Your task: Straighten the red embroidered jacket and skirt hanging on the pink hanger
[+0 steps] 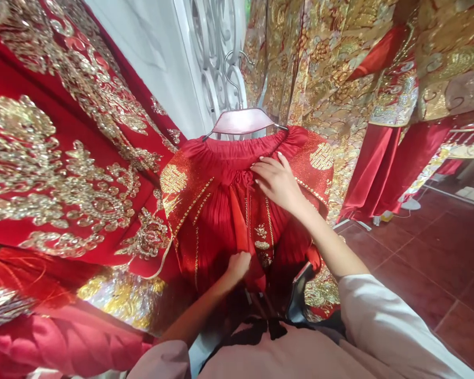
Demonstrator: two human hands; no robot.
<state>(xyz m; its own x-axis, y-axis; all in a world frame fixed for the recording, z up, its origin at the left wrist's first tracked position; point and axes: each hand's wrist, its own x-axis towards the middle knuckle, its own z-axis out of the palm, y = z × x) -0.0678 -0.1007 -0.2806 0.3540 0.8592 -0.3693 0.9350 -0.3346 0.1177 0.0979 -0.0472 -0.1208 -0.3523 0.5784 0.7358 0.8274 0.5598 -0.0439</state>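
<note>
Some red ribbon [240,226] seems hidden inside the left hand [239,265].

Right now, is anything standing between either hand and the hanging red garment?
No, nothing visible. The right hand lies on the upper front of the red garment, and the left hand appears closed on its red sash. The hanger sits above at the neckline, clear of both hands.

- A central garment [211,221] is hanging from a hanger [240,122].
- A grille [211,55] is standing behind it.
- A second garment [55,147] is hanging left; further garments [319,58] are hanging behind, rightward.
- The floor [426,258] is extending below these.
- The right hand [278,181] is resting on the central garment's upper front, the left hand [239,266] lower, at a ribbon [242,231].
</note>
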